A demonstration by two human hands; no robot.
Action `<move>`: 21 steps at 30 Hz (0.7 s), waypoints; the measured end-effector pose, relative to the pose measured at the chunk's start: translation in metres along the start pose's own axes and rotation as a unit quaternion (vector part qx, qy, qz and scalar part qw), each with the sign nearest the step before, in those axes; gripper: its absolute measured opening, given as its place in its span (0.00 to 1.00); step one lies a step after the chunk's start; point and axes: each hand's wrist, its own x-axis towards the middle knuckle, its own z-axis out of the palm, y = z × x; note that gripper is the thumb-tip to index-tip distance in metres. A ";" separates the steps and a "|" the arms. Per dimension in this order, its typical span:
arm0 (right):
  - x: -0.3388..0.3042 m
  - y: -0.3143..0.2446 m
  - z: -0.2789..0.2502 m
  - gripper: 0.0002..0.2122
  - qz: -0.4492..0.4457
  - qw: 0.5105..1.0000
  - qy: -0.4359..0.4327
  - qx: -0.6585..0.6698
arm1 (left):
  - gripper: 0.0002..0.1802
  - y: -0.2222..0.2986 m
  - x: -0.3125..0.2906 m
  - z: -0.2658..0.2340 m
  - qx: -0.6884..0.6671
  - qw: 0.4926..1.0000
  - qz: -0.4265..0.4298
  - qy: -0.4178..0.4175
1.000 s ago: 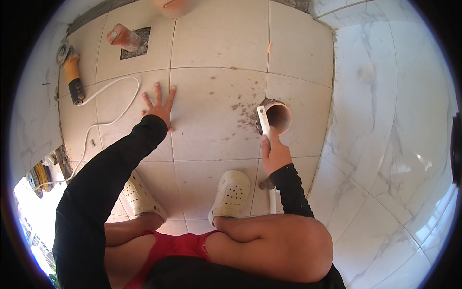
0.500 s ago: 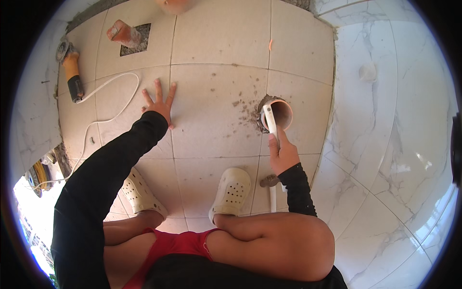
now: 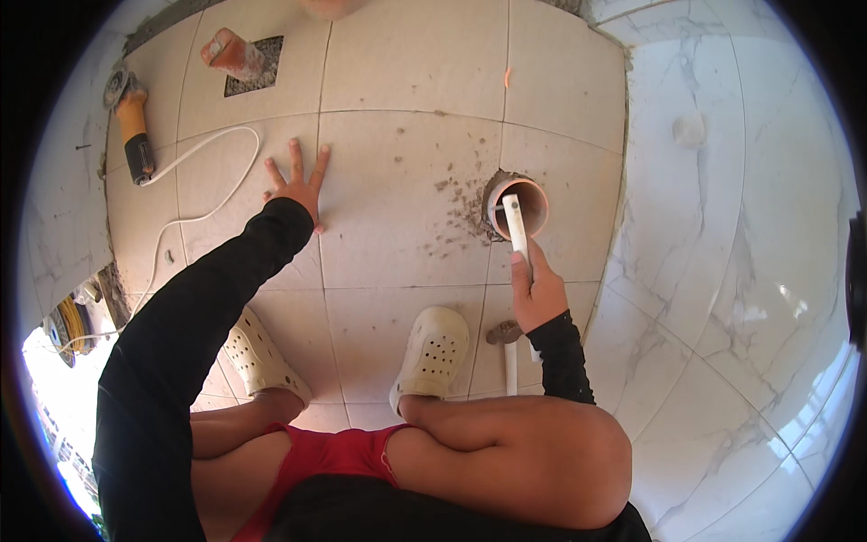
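The right hand grips a white stick whose tip sits inside the orange pipe opening in the tiled floor; the left hand lies flat, fingers spread, near a white cable and a grinder

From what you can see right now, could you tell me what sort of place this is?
Probably a bathroom under construction: fresh floor tiles, an open drain pipe ringed by mortar crumbs, and an angle grinder lying nearby.

My left hand flat, fingers splayed, arm stretched forward; right hand closed, seemingly gripping, wrist bent, sleeves black.
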 end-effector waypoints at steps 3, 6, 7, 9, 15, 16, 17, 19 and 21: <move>0.022 0.000 0.007 0.20 -0.062 0.998 0.028 -0.002 | 0.84 -0.001 0.001 0.000 -0.007 1.000 0.004 0.001; 0.022 0.002 0.030 0.19 -0.037 0.998 0.036 -0.042 | 0.84 -0.001 0.000 -0.001 -0.005 1.000 0.007 0.001; 0.016 0.003 0.034 0.20 -0.026 0.998 0.034 -0.044 | 0.84 -0.001 0.000 -0.002 -0.003 1.000 0.006 0.001; -0.007 0.007 0.034 0.21 -0.032 0.998 0.015 -0.055 | 0.83 -0.001 -0.001 -0.003 -0.002 1.000 0.003 -0.007; -0.012 0.011 0.005 0.21 -0.025 1.000 -0.007 0.015 | 0.80 0.001 0.000 -0.004 0.001 1.000 -0.005 -0.010; -0.004 0.010 0.010 0.20 -0.037 0.999 0.003 0.009 | 0.80 0.002 -0.001 -0.004 -0.002 1.000 -0.003 -0.013; 0.004 0.010 0.016 0.20 -0.036 0.999 0.013 -0.012 | 0.80 0.002 -0.003 -0.005 -0.003 1.000 -0.002 -0.010; 0.014 0.010 0.031 0.20 -0.068 0.996 0.039 -0.031 | 0.80 0.002 -0.005 -0.007 -0.004 1.000 -0.001 -0.006; 0.006 0.012 0.039 0.20 -0.046 0.997 0.046 -0.038 | 0.80 0.001 -0.006 -0.008 -0.009 1.000 0.000 -0.007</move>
